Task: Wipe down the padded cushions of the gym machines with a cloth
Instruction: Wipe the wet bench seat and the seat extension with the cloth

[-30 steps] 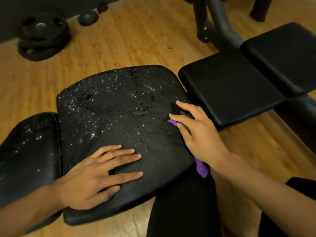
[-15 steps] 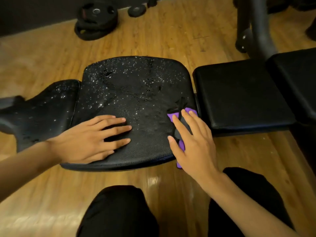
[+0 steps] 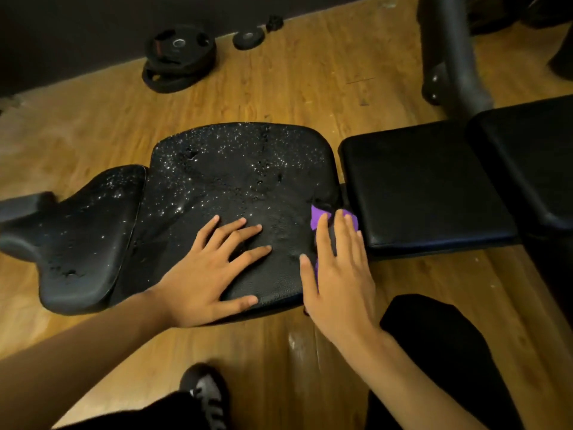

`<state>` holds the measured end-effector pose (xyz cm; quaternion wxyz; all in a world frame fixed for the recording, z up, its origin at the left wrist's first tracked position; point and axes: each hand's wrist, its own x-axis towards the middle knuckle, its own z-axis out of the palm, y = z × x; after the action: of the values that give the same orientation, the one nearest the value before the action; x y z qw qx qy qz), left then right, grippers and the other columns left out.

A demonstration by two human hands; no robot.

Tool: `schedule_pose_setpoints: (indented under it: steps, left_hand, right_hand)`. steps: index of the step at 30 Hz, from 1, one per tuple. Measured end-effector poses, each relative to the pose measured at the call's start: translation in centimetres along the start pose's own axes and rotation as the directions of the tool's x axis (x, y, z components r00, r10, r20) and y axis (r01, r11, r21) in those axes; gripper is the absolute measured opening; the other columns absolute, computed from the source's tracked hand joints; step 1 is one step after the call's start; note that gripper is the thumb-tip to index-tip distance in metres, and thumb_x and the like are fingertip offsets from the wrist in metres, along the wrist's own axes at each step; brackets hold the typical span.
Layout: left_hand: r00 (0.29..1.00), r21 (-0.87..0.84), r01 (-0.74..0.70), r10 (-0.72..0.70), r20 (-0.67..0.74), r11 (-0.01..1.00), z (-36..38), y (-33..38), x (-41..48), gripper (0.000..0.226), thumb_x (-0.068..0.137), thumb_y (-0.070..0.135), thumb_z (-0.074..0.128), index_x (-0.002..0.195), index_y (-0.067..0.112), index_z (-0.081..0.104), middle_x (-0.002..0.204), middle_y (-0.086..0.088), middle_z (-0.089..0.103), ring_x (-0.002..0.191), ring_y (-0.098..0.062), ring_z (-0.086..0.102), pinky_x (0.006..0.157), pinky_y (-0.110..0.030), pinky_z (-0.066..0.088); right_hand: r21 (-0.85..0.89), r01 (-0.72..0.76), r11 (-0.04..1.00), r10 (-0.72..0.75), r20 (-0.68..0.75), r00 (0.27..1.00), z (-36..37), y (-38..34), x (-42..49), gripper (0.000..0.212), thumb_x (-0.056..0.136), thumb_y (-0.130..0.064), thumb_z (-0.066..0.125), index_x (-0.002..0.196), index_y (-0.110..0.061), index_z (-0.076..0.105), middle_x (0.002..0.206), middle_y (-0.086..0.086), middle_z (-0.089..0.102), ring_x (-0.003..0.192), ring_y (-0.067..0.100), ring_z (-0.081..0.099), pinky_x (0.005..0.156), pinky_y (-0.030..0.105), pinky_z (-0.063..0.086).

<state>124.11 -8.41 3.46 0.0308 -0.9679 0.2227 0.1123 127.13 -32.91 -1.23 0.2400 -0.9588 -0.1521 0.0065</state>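
Note:
A wide black padded cushion (image 3: 235,181) speckled with droplets lies low over the wooden floor. My left hand (image 3: 210,271) rests flat on its near part with the fingers spread. At the cushion's right edge my right hand (image 3: 338,274) presses a purple cloth (image 3: 317,219) with straight fingers; most of the cloth is hidden under the hand. A smaller wet cushion (image 3: 86,237) adjoins on the left. A dry square black cushion (image 3: 424,187) adjoins on the right.
Another black pad (image 3: 533,156) continues at the far right. A dark machine post (image 3: 449,51) rises behind it. Stacked weight plates (image 3: 178,60) and a small plate (image 3: 248,40) lie on the floor by the dark wall. My knees and one shoe (image 3: 204,395) are below.
The view has pulled back and shifted, so the cushions sit further off. My right hand stays on the cloth at the cushion's right edge; my left hand stays flat on the cushion.

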Motion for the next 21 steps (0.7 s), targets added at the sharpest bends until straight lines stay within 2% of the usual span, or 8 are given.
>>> schedule_pose_setpoints:
  steps: [2,6,11,13,17,19,21]
  left_hand:
    - [1.000,-0.034,0.012,-0.013,-0.021,0.999,0.1,0.0,0.1,0.075,0.098,0.078,0.032,0.162,0.037,0.029,0.170,-0.001,0.021,0.160,-0.026,0.009,0.126,-0.061,0.006]
    - [0.995,-0.072,0.037,-0.044,-0.089,0.997,0.5,-0.1,0.1,0.074,0.097,0.076,0.033,0.160,0.036,0.034,0.168,-0.001,0.026,0.160,-0.028,0.012,0.126,-0.062,0.006]
    - [0.981,-0.125,0.110,-0.128,-0.145,0.986,0.6,0.0,0.0,0.075,0.099,0.073,0.031,0.162,0.034,0.030,0.169,-0.001,0.024,0.160,-0.029,0.011,0.125,-0.066,0.005]
    - [0.974,-0.150,0.134,-0.158,-0.163,0.980,0.7,-0.1,0.0,0.075,0.099,0.073,0.031,0.163,0.035,0.027,0.169,0.001,0.022,0.160,-0.027,0.011,0.126,-0.065,0.005]
    - [0.955,-0.202,0.166,-0.208,-0.210,0.965,0.9,-0.2,0.0,0.072,0.100,0.067,0.035,0.163,0.032,0.030,0.169,-0.001,0.025,0.160,-0.025,0.014,0.126,-0.063,0.005]
    - [0.938,-0.236,0.197,-0.253,-0.238,0.951,1.1,-0.3,-0.1,0.071,0.100,0.064,0.038,0.161,0.029,0.035,0.168,-0.002,0.026,0.159,-0.025,0.015,0.127,-0.062,0.005]
    - [0.929,-0.248,0.217,-0.278,-0.245,0.944,1.1,-0.3,-0.1,0.071,0.099,0.064,0.039,0.161,0.029,0.036,0.167,-0.003,0.027,0.159,-0.025,0.015,0.127,-0.060,0.004]
  right_hand:
    - [-0.013,0.024,1.000,-0.023,0.023,0.999,-0.4,0.1,1.5,0.067,0.106,-0.044,0.014,0.161,-0.007,0.022,0.168,0.018,0.018,0.157,0.029,0.014,0.127,0.043,0.016]
    - [-0.055,0.059,0.997,-0.054,0.075,0.996,0.4,-0.2,9.3,0.064,0.110,-0.041,0.017,0.162,-0.004,0.007,0.169,0.021,0.004,0.158,0.031,-0.001,0.129,0.041,0.001]
    - [-0.034,-0.089,0.995,0.091,0.056,0.994,1.4,-0.4,18.3,0.066,0.112,-0.040,0.022,0.162,-0.003,0.000,0.168,0.025,0.002,0.157,0.035,-0.001,0.128,0.041,0.002]
    - [-0.015,-0.108,0.994,0.108,0.065,0.992,1.0,-0.4,17.5,0.074,0.110,-0.049,0.023,0.162,-0.003,-0.001,0.168,0.025,0.002,0.157,0.035,0.001,0.128,0.040,0.004]
    - [-0.016,-0.074,0.997,0.076,0.179,0.981,-1.0,-0.9,7.0,0.098,0.098,-0.072,0.030,0.161,-0.009,-0.010,0.168,0.024,-0.004,0.157,0.035,-0.003,0.127,0.043,0.006]
    - [-0.079,-0.054,0.995,0.068,0.175,0.982,-1.0,-1.1,3.6,0.094,0.098,-0.071,0.021,0.162,-0.007,-0.005,0.168,0.026,0.000,0.157,0.037,0.000,0.128,0.045,0.006]
    - [-0.085,-0.051,0.995,0.062,0.135,0.989,-0.3,-0.7,5.0,0.085,0.103,-0.063,0.017,0.162,-0.005,0.000,0.167,0.028,0.004,0.156,0.039,0.003,0.127,0.045,0.004]
